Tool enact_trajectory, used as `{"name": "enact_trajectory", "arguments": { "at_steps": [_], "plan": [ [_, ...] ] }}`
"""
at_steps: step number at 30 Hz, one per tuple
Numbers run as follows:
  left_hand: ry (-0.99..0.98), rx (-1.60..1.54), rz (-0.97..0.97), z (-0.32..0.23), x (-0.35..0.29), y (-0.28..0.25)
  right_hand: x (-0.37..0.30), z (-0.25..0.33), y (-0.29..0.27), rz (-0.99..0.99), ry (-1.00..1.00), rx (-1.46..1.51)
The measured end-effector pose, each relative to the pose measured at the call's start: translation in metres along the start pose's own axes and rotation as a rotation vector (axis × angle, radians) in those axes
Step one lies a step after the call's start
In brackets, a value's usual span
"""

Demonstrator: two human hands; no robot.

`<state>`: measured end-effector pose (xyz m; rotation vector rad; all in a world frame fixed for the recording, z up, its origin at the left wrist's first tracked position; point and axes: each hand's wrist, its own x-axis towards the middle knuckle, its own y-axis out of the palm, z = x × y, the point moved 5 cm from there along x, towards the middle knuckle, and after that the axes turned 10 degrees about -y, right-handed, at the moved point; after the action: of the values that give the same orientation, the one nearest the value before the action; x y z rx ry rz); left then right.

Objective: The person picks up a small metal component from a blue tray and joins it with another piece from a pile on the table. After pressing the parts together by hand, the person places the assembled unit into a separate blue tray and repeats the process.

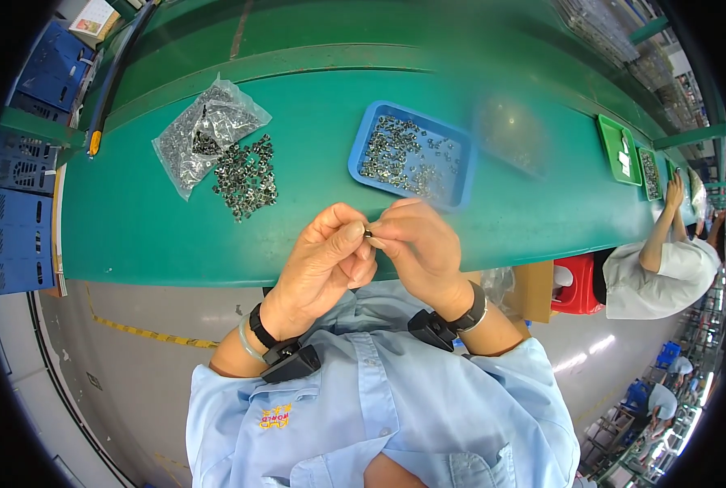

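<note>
Between the fingertips of both my hands is a small black part (368,234), too small to name its kind. My left hand (324,256) pinches it from the left, thumb and forefinger pressed together. From the other side my right hand (422,244) meets it, also in a pinch. Just beyond my hands lies a blue tray (353,154) with many small metallic parts and some clear pieces inside. To the left, a loose pile of small black-and-silver parts (247,175) lies beside a clear plastic bag (186,159) filled with similar parts.
The green tabletop (314,122) runs across the view. At far right are a green tray (619,150) and a smaller tray of parts (648,172), near a co-worker in white (664,276). Blue crates (20,240) stand at left; a red stool (577,285) and cardboard box (534,291) are below the edge.
</note>
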<state>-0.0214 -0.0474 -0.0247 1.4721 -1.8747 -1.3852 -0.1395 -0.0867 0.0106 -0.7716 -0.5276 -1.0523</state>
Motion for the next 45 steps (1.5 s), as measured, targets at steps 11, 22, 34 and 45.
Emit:
{"name": "enact_trajectory", "arguments": {
  "at_steps": [11,22,34,45],
  "plan": [
    [0.010,0.227,-0.083,-0.012,-0.002,-0.002,0.005,-0.005,0.004,0.055,-0.031,0.048],
    [-0.020,0.164,-0.097,-0.011,-0.004,-0.001,-0.002,-0.013,0.007,-0.001,0.087,0.135],
    [-0.028,0.185,-0.126,-0.007,-0.005,-0.001,-0.003,-0.014,0.005,-0.006,0.097,0.161],
    [0.020,0.418,-0.248,-0.014,-0.008,-0.005,0.001,-0.014,0.006,0.020,0.095,0.105]
  ]
}}
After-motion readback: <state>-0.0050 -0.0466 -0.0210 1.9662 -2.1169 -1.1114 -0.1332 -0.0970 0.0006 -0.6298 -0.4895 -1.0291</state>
